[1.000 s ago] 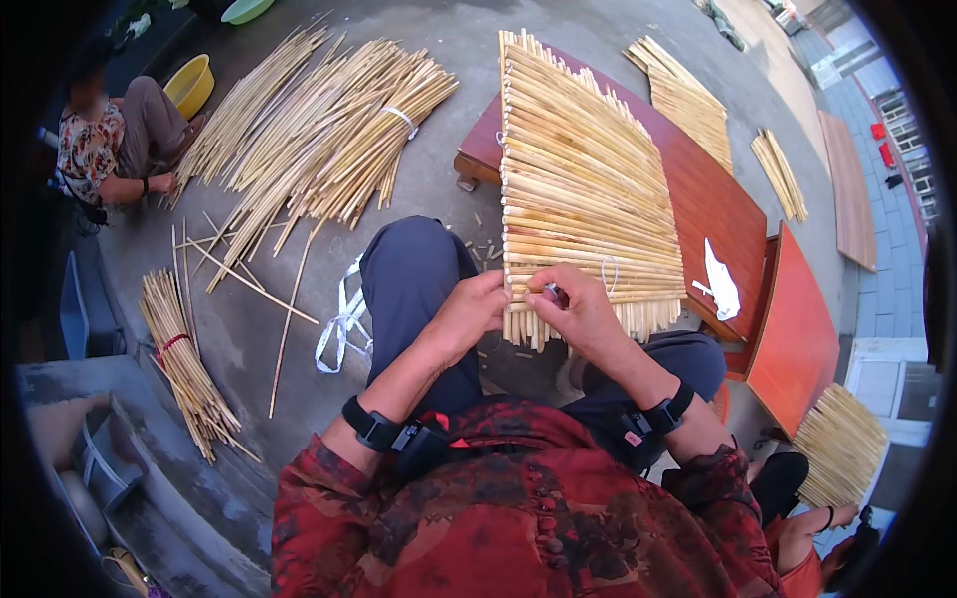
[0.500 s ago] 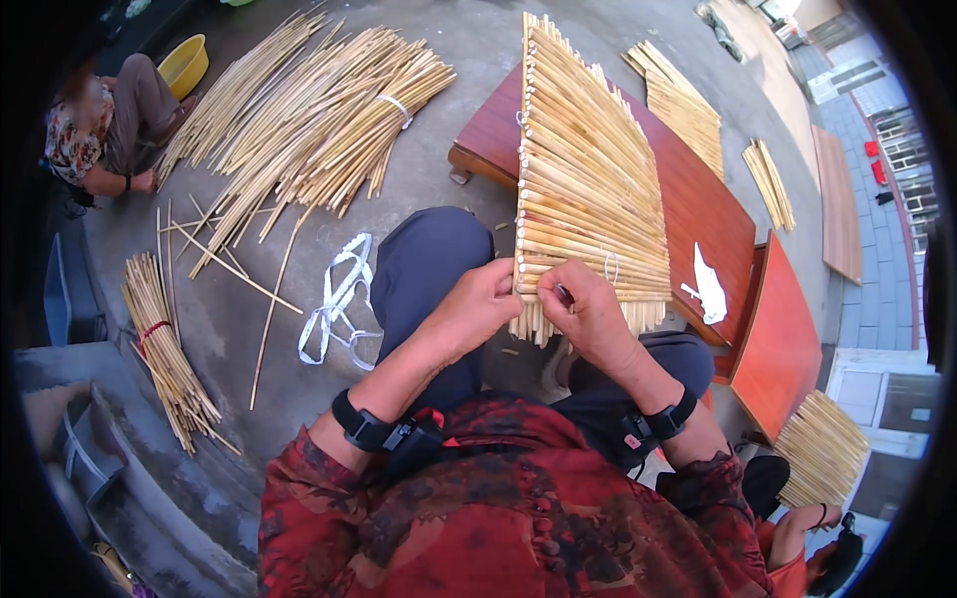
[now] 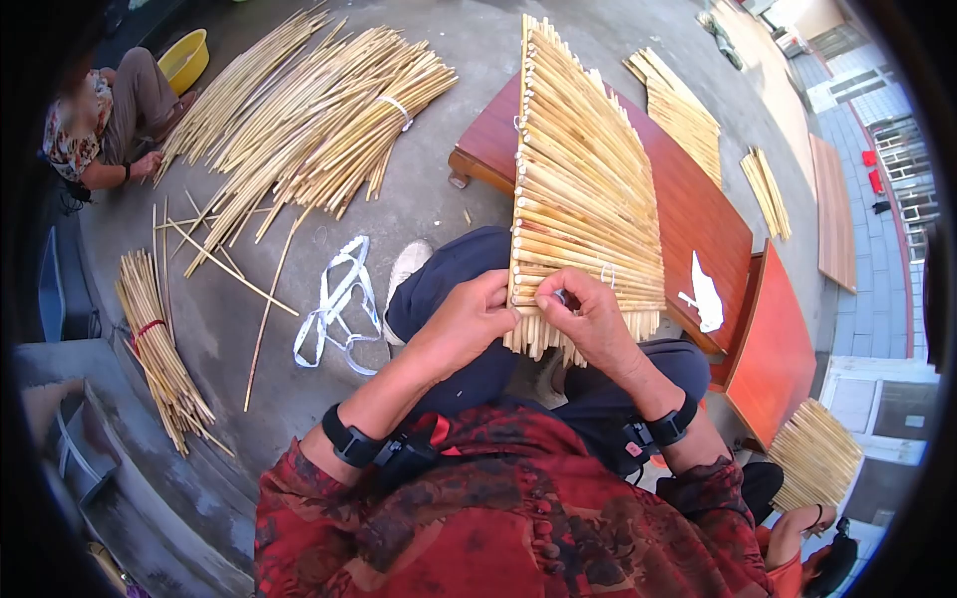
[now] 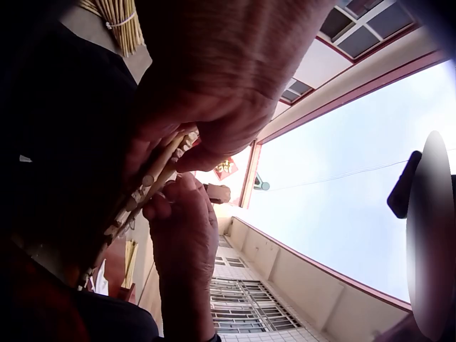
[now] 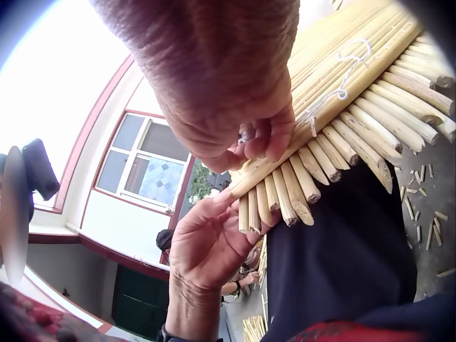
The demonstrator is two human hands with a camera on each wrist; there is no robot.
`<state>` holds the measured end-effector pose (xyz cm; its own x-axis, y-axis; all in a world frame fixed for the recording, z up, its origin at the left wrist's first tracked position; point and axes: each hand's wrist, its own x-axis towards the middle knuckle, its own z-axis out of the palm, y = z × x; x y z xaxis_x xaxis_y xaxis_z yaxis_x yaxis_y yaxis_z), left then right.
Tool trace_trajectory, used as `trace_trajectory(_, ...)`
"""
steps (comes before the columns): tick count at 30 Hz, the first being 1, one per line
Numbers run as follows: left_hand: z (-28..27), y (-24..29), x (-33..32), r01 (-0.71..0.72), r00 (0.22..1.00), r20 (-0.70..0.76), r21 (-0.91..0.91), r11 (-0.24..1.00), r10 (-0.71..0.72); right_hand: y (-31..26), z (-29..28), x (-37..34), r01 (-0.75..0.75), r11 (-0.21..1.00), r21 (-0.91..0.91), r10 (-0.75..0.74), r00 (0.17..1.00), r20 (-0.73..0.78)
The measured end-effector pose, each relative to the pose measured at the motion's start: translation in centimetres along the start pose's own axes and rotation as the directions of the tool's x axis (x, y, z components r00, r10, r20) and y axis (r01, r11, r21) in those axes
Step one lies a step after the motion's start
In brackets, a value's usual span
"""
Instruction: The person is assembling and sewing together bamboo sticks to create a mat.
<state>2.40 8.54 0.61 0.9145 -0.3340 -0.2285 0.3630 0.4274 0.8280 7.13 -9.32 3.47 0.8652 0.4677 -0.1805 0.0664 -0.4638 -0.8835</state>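
A panel of pale sticks laid side by side (image 3: 583, 199) leans over the lap and the table edge in the head view. At its near left corner the left hand (image 3: 467, 317) grips the edge, thumb on one face and fingers on the other. Close beside it, the right hand (image 3: 588, 311) pinches at the same corner with curled fingers; a ring shows in the right wrist view. White string (image 5: 342, 92) lies over the sticks there, and shorter stick ends (image 5: 303, 192) stick out below. What sits between the right fingertips is hidden.
Loose sticks (image 3: 299, 130) and a red-tied bundle (image 3: 159, 359) lie on the ground at left, with white strips (image 3: 334, 309) near the knee. A red-brown table (image 3: 698, 239) stands beyond the panel. People sit at far left and lower right.
The panel's top has swung slightly right and its view steepened since the first frame. Both hands stay at the corner. The left knee has lowered, and a shoe shows beside it.
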Motion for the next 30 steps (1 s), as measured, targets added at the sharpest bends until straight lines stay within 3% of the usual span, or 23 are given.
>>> trace_trajectory(1, 0.0, 0.3, -0.1, 0.001, 1.000, -0.005, -0.041, 0.999, -0.001, 0.0, -0.2, 0.0, -0.090, 0.986, 0.142, 0.089, 0.996, 0.019)
trace_trajectory(5, -0.6, 0.9, -0.7, 0.045, 0.998, -0.045, 0.051, 0.998, -0.043, 0.4, -2.1, -1.3, -0.057, 0.967, 0.250, 0.076, 0.995, -0.068)
trace_trajectory(7, -1.2, 1.0, -1.0, 0.075, 0.995, -0.073, 0.040, 0.996, -0.072, 0.8, -3.3, -2.2, -0.047, 0.970, 0.240, 0.072, 0.993, -0.094)
trace_trajectory(9, -1.7, 1.2, -1.1, 0.062, 0.990, -0.136, 0.169, 0.984, -0.039, 1.2, -4.5, -3.2, -0.104, 0.978, 0.182, 0.132, 0.980, -0.147)
trace_trajectory(10, -1.3, 1.3, -1.4, 0.014, 0.965, -0.226, 0.545, 0.838, 0.131, 1.1, -5.1, -3.8, -0.113, 0.983, 0.147, 0.138, 0.976, -0.169)
trace_trajectory(11, -0.6, 1.5, -1.7, 0.014, 0.967, -0.218, 0.554, 0.832, 0.129, 0.9, -5.7, -4.4, -0.109, 0.982, 0.156, 0.137, 0.974, -0.178)
trace_trajectory(13, 0.9, 2.1, -1.9, -0.056, 0.868, -0.205, 0.864, 0.499, 0.452, 0.4, -6.4, -5.4, -0.123, 0.983, 0.133, 0.150, 0.964, -0.221)
trace_trajectory(14, 1.5, 2.1, -1.9, -0.088, 0.801, -0.121, 0.945, 0.315, 0.586, 0.4, -6.4, -5.9, -0.117, 0.979, 0.166, 0.154, 0.960, -0.232)
trace_trajectory(15, 1.9, 2.1, -1.8, -0.096, 0.804, -0.103, 0.949, 0.299, 0.585, 0.6, -6.4, -6.4, -0.108, 0.978, 0.178, 0.151, 0.958, -0.246)
trace_trajectory(17, 2.7, 2.1, -1.6, -0.146, 0.804, 0.111, 0.989, 0.013, 0.584, 0.9, -6.2, -7.1, -0.079, 0.977, 0.197, 0.123, 0.967, -0.223)
trace_trajectory(19, 3.1, 1.6, -0.9, -0.193, 0.792, 0.160, 0.981, -0.007, 0.589, 1.1, -6.0, -7.7, -0.062, 0.984, 0.165, 0.100, 0.968, -0.229)
trace_trajectory(23, 3.0, 1.4, -0.1, -0.130, 0.804, 0.138, 0.990, -0.055, 0.579, 1.6, -6.1, -9.3, -0.056, 0.986, 0.159, 0.092, 0.968, -0.232)
trace_trajectory(25, 2.7, 1.2, -0.2, -0.080, 0.826, 0.163, 0.981, -0.175, 0.539, 1.6, -6.1, -10.2, -0.050, 0.984, 0.174, 0.094, 0.963, -0.254)
trace_trajectory(29, 2.4, 1.5, -0.2, -0.199, 0.821, 0.275, 0.959, -0.201, 0.501, 2.0, -7.3, -12.4, -0.042, 0.961, 0.273, 0.134, 0.935, -0.329)
trace_trajectory(30, 2.1, 1.6, -0.1, -0.220, 0.822, 0.250, 0.968, -0.120, 0.512, 2.0, -7.6, -12.8, -0.045, 0.959, 0.279, 0.146, 0.924, -0.354)
